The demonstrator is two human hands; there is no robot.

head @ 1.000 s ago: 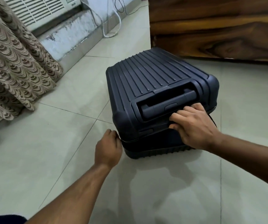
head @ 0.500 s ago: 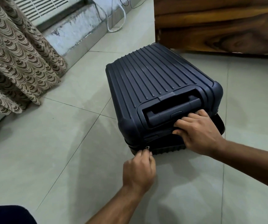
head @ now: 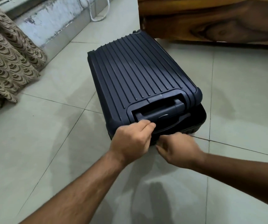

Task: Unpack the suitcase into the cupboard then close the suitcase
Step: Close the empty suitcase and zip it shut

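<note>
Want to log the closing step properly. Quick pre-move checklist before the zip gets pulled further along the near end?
1. Dark navy ribbed hard-shell suitcase lies flat on the pale tiled floor: ok.
2. Lid fully seated on base: not ok, a gap shows at the near right corner.
3. Left hand curled at the seam on the near end: ok; whether it pinches the zip puller: cannot tell.
4. Right hand at the seam beside it, fingers hidden: grip cannot tell.
5. Nothing caught in the gap: cannot tell, interior is dark.
6. Floor around the near end free of obstacles: ok.
</note>
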